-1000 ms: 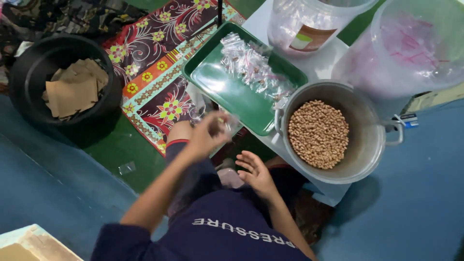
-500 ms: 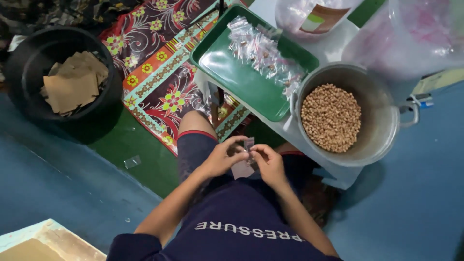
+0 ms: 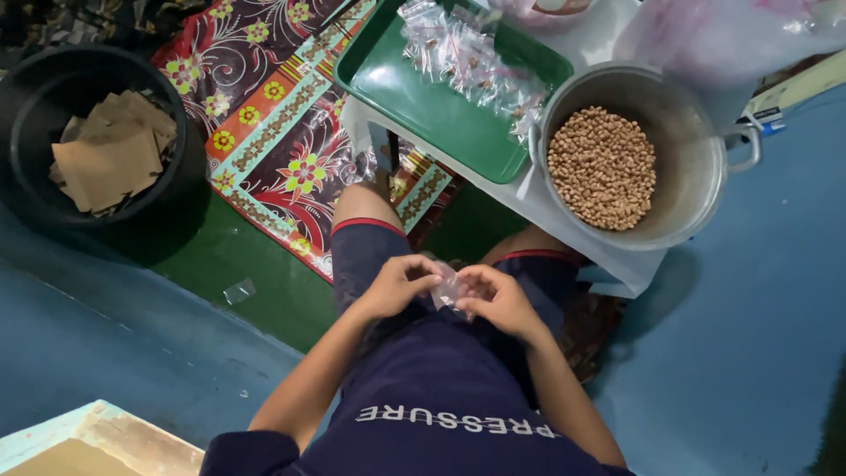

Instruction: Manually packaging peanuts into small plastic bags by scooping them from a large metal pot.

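Observation:
Over my lap, my left hand (image 3: 398, 284) and my right hand (image 3: 499, 300) pinch a small clear plastic bag (image 3: 446, 288) between their fingertips. I sit with my knees under a low white table (image 3: 564, 220). On it stands a metal pot (image 3: 696, 159) filled with brown peanuts (image 3: 602, 167), just beyond my right hand. Beside the pot lies a green tray (image 3: 423, 101) holding several small filled clear bags (image 3: 471, 57).
A black tub (image 3: 26, 123) with brown paper pieces (image 3: 110, 150) stands at the left on the floor. A flowered cloth (image 3: 273, 132) lies on green flooring. A stray clear bag (image 3: 239, 290) lies on the floor. Large clear plastic containers (image 3: 731, 35) sit behind the pot.
My left hand came down from near the tray to my lap and met my right hand on a small clear bag. The camera view tilted downward.

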